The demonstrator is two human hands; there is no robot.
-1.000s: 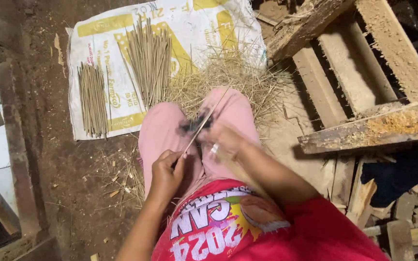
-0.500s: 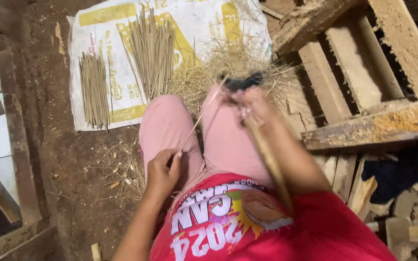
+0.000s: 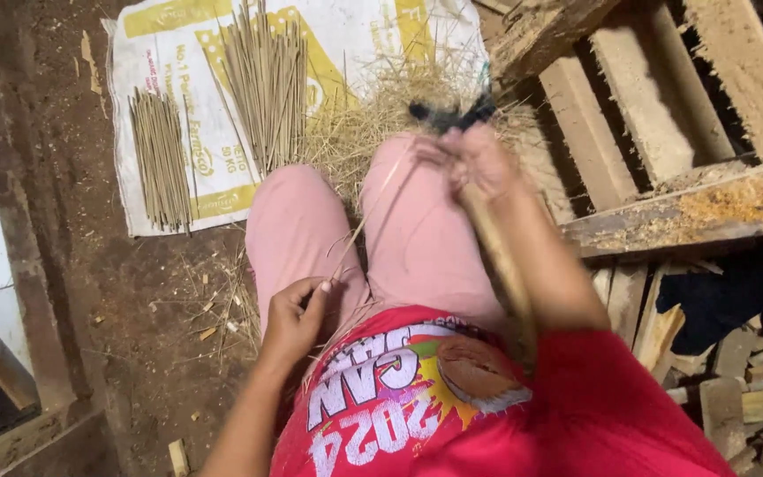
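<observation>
Left hand (image 3: 296,311) pinched shut on the near end of a thin pale straw strip (image 3: 366,219) slanting across pink-trousered knees, right hand (image 3: 474,159) closed round a dark knife (image 3: 449,115) at its far end, loose dry straw heap (image 3: 373,115), two bundles of straight sticks (image 3: 267,84) on a white woven sack (image 3: 196,53), rough wooden pallet (image 3: 664,115)

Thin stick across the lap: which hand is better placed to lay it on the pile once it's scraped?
Left, probably. The left hand pinches the thin stick at its near end and sits on the side of the stick piles on the sack. The right hand is busy holding the dark blade.
</observation>
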